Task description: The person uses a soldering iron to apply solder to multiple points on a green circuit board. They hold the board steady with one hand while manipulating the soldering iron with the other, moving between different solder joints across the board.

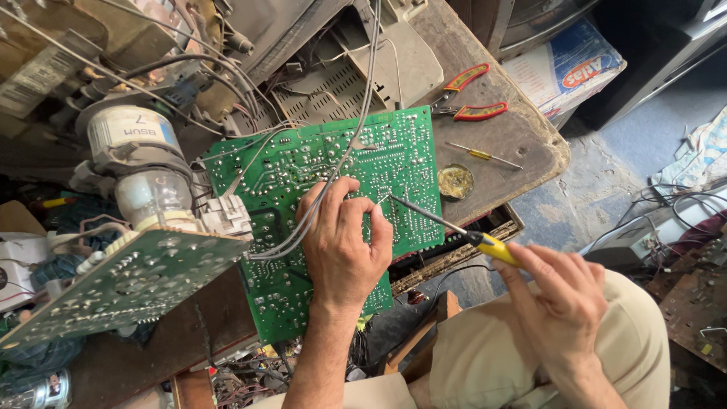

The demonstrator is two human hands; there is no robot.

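A large green circuit board (295, 170) lies solder side up on a worn wooden bench (522, 136). My left hand (341, 246) rests on the board, fingers pinching a thin strand of solder wire (372, 210) near the board's middle right. My right hand (553, 291) grips a soldering iron with a yellow handle (492, 246). Its dark shaft (428, 216) runs up and left, and the tip touches the board next to my left fingertips. A bundle of grey wires (356, 113) crosses the board from the top and passes under my left hand.
A picture tube neck with a smaller tilted circuit board (113, 284) sits at left. Red-handled pliers (466, 95), a small yellow screwdriver (483, 156) and a round flux tin (455, 182) lie on the bench at right. A cardboard box (568, 68) stands beyond.
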